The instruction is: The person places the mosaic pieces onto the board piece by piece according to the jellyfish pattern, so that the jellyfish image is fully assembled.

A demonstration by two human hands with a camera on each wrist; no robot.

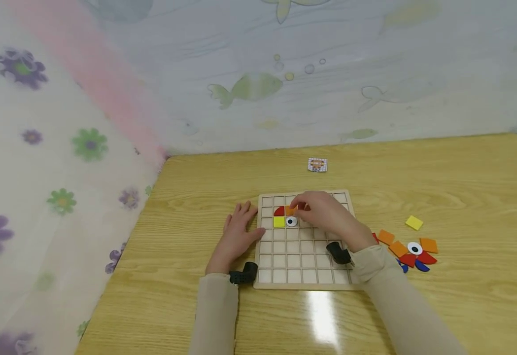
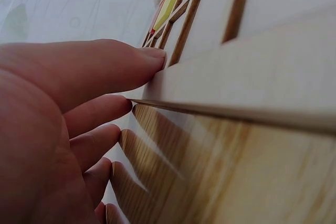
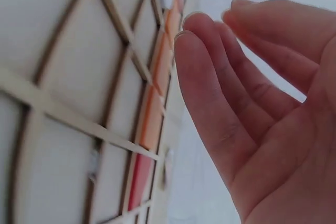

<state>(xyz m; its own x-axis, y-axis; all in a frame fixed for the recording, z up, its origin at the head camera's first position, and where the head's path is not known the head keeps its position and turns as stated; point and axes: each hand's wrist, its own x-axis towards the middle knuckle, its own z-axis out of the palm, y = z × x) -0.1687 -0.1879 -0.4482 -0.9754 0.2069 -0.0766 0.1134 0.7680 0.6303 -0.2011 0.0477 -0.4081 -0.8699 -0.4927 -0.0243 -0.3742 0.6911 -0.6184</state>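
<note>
A wooden grid board [image 1: 302, 286] lies on the table beneath both hands. Its upper left cells hold a red rounded piece [image 1: 279, 212], an orange square tile [image 1: 290, 210], a yellow square tile [image 1: 279, 222] and a white eye piece [image 1: 291, 221]. My left hand [image 1: 236, 236] rests at the board's left edge, thumb on the frame and fingers spread. My right hand [image 1: 325, 212] hovers over the upper rows, fingertips close by the orange tile. The right wrist view shows nothing between those fingers, with more orange tiles [image 3: 152, 121] and a red piece [image 3: 139, 179] in cells beside them.
Right of the board lie loose orange tiles [image 1: 429, 245], an eye piece [image 1: 415, 248], red pieces [image 1: 427, 258], blue pieces [image 1: 422, 266] and a yellow tile [image 1: 414, 223]. Behind the board is a small pattern card [image 1: 317, 164]. Walls border the table behind and at left.
</note>
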